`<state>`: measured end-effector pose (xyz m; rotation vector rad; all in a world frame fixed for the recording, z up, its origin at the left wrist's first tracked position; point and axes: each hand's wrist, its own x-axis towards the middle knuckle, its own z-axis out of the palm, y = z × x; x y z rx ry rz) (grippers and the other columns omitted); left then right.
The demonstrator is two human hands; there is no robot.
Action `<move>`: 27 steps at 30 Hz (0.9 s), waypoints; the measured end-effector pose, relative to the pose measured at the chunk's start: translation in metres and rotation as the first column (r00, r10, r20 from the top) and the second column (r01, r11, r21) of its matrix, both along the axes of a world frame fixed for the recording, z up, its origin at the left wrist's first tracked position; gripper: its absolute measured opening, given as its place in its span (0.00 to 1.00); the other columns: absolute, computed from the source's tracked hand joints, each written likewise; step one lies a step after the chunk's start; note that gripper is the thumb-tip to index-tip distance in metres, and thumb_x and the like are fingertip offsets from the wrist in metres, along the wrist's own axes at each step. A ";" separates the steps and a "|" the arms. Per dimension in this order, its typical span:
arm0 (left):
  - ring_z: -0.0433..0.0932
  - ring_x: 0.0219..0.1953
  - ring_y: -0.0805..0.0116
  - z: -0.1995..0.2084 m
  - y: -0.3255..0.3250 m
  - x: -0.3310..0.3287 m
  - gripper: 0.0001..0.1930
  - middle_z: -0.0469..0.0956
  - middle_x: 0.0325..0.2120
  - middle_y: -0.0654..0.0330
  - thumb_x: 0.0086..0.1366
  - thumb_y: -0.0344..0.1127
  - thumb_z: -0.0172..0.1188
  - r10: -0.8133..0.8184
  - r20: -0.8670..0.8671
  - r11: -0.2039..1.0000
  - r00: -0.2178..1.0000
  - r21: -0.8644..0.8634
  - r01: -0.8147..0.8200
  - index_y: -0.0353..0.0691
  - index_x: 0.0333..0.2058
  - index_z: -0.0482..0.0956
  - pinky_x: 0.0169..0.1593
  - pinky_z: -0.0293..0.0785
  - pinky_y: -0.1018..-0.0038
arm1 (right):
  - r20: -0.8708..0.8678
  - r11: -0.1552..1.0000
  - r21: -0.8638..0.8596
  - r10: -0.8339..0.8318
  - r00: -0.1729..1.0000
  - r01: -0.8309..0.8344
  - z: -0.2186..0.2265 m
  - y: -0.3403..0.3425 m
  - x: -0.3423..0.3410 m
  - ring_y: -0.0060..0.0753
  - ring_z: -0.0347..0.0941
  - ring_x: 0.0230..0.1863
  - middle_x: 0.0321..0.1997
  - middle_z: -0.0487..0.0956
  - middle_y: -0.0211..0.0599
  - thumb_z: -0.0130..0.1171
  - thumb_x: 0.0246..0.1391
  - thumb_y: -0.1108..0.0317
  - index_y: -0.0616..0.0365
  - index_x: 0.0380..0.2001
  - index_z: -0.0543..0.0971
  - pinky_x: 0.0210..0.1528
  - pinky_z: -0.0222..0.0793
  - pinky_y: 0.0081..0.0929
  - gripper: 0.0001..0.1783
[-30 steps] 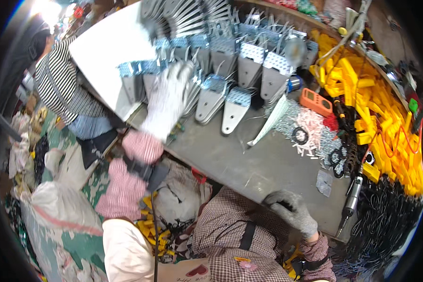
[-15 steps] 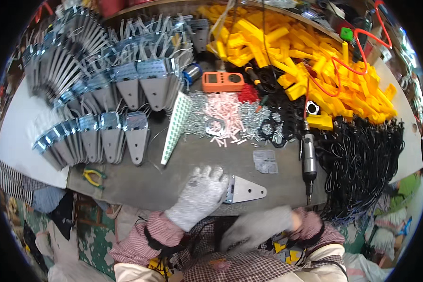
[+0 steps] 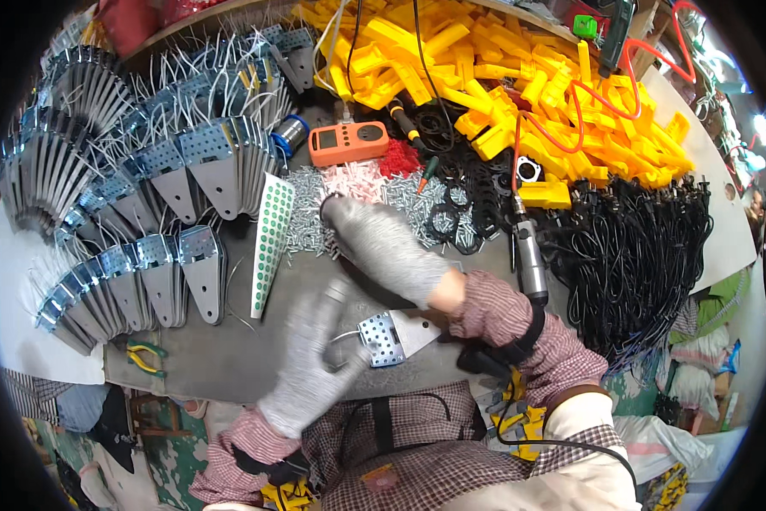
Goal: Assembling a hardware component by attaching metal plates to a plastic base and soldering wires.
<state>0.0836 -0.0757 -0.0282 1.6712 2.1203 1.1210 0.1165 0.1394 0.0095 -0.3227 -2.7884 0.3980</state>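
Observation:
My left hand (image 3: 310, 362), in a grey knitted glove and slightly blurred, is above the near part of the table with its fingers stretched and the thumb apart. Just right of it lies a tapered grey metal plate (image 3: 414, 332) with a perforated silvery bracket (image 3: 382, 340) and a white wire. My gloved right hand (image 3: 387, 247) reaches across to the heap of small pale pink pieces (image 3: 353, 181) and silvery screws (image 3: 304, 217). Its fingertips are over the heap, hidden by the hand and blur, so whether they pinch anything is unclear.
A green-dotted white strip (image 3: 271, 247) and yellow-handled pliers (image 3: 147, 358) lie at left, below rows of similar plates (image 3: 202, 277). An orange meter (image 3: 349, 143), yellow plastic parts (image 3: 519, 72), a hanging power screwdriver (image 3: 530, 260) and black cords (image 3: 630, 264) stand behind and right.
My right hand has gone from near my lap up to the small-parts heap. My left hand has come off the plate's edge, moving left, and opened. The head view has shifted.

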 end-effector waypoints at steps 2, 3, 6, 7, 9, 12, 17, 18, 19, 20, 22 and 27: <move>0.62 0.67 0.43 0.009 0.011 -0.018 0.49 0.59 0.65 0.43 0.57 0.42 0.75 0.205 -0.034 0.959 0.978 0.208 -0.194 0.39 0.71 0.55 0.69 0.61 0.52 | -0.301 0.805 -0.544 0.074 0.951 -0.235 0.012 -0.006 0.031 0.33 0.78 0.36 0.34 0.79 0.44 0.64 0.57 0.70 0.63 0.39 0.73 0.41 0.74 0.30 0.12; 0.64 0.66 0.46 0.004 0.006 -0.026 0.47 0.63 0.64 0.44 0.54 0.40 0.77 0.198 0.086 0.952 0.976 0.221 -0.213 0.39 0.69 0.61 0.69 0.63 0.55 | -0.229 0.629 -0.730 0.145 0.963 -0.269 0.022 -0.022 0.045 0.29 0.77 0.37 0.34 0.79 0.40 0.64 0.58 0.68 0.61 0.40 0.73 0.40 0.73 0.28 0.12; 0.68 0.66 0.46 0.022 0.001 -0.031 0.41 0.69 0.61 0.46 0.55 0.40 0.75 -0.151 0.066 0.978 0.986 0.156 0.140 0.37 0.65 0.67 0.67 0.67 0.59 | -0.179 0.477 -0.827 0.279 0.943 -0.298 0.023 -0.044 0.080 0.30 0.78 0.37 0.38 0.79 0.41 0.61 0.63 0.62 0.62 0.46 0.73 0.38 0.75 0.25 0.15; 0.69 0.64 0.47 0.017 -0.009 -0.031 0.39 0.72 0.58 0.47 0.55 0.41 0.75 -0.128 0.098 0.986 0.987 0.124 0.115 0.38 0.63 0.68 0.65 0.69 0.59 | -0.093 0.367 -0.907 0.302 0.949 -0.206 0.036 -0.044 0.086 0.33 0.77 0.43 0.39 0.79 0.39 0.65 0.58 0.62 0.60 0.49 0.74 0.49 0.73 0.30 0.20; 0.71 0.61 0.48 0.011 -0.024 -0.035 0.39 0.72 0.56 0.48 0.54 0.42 0.76 -0.058 0.139 0.998 0.989 0.015 0.056 0.39 0.62 0.69 0.64 0.70 0.58 | -0.086 0.843 -0.444 0.296 0.951 -0.303 0.019 -0.054 0.088 0.37 0.75 0.48 0.41 0.79 0.38 0.68 0.53 0.61 0.59 0.49 0.75 0.56 0.69 0.38 0.23; 0.72 0.59 0.49 -0.006 -0.045 -0.043 0.40 0.73 0.54 0.50 0.50 0.48 0.77 -0.031 0.117 0.993 0.993 -0.106 0.044 0.41 0.60 0.71 0.64 0.67 0.58 | -0.057 0.941 -0.121 0.312 0.948 -0.316 -0.017 -0.077 0.087 0.45 0.72 0.55 0.43 0.79 0.39 0.69 0.46 0.64 0.57 0.46 0.77 0.66 0.58 0.52 0.23; 0.72 0.58 0.50 -0.006 -0.049 -0.040 0.41 0.75 0.52 0.53 0.46 0.44 0.79 -0.027 0.085 0.988 0.996 -0.146 0.039 0.40 0.59 0.72 0.63 0.67 0.60 | -0.141 0.886 -0.374 0.237 0.961 -0.274 -0.035 -0.076 0.082 0.47 0.77 0.45 0.38 0.80 0.39 0.68 0.51 0.68 0.57 0.44 0.80 0.63 0.64 0.50 0.16; 0.72 0.58 0.51 -0.005 -0.045 -0.039 0.41 0.75 0.52 0.53 0.46 0.44 0.79 -0.043 0.107 0.988 0.993 -0.141 0.058 0.40 0.59 0.72 0.62 0.68 0.60 | -0.169 0.890 -0.374 0.213 0.962 -0.263 -0.035 -0.073 0.085 0.47 0.77 0.44 0.37 0.80 0.38 0.68 0.51 0.69 0.57 0.44 0.80 0.62 0.64 0.49 0.16; 0.74 0.57 0.51 -0.001 -0.040 -0.037 0.41 0.75 0.52 0.53 0.46 0.43 0.79 -0.039 0.339 0.992 0.940 -0.103 0.079 0.40 0.59 0.72 0.61 0.69 0.61 | -0.113 0.915 -0.212 0.327 0.938 -0.344 -0.035 -0.069 0.088 0.45 0.75 0.48 0.41 0.79 0.38 0.66 0.52 0.66 0.56 0.47 0.80 0.61 0.66 0.49 0.18; 0.74 0.56 0.51 0.000 -0.039 -0.036 0.41 0.76 0.52 0.52 0.46 0.43 0.78 -0.031 0.336 0.993 0.941 -0.099 0.068 0.40 0.59 0.72 0.61 0.69 0.61 | -0.048 0.933 -0.166 0.314 0.948 -0.318 -0.039 -0.073 0.091 0.43 0.74 0.51 0.43 0.78 0.38 0.64 0.50 0.66 0.57 0.48 0.79 0.62 0.64 0.50 0.20; 0.75 0.56 0.51 0.000 -0.022 -0.034 0.40 0.76 0.52 0.52 0.47 0.43 0.78 -0.083 0.330 0.994 0.940 -0.038 0.101 0.39 0.60 0.73 0.61 0.70 0.61 | 0.095 0.976 -0.019 0.219 0.971 -0.218 -0.040 -0.079 0.098 0.39 0.71 0.57 0.47 0.77 0.38 0.60 0.46 0.68 0.58 0.50 0.78 0.66 0.62 0.52 0.23; 0.72 0.55 0.47 0.008 -0.021 -0.028 0.42 0.74 0.51 0.50 0.51 0.53 0.75 -0.092 0.077 0.972 0.993 -0.211 0.106 0.39 0.61 0.71 0.62 0.66 0.55 | 0.034 0.935 -0.224 0.289 0.957 -0.274 -0.017 -0.047 0.122 0.52 0.60 0.70 0.65 0.67 0.48 0.69 0.51 0.56 0.59 0.66 0.65 0.72 0.52 0.55 0.42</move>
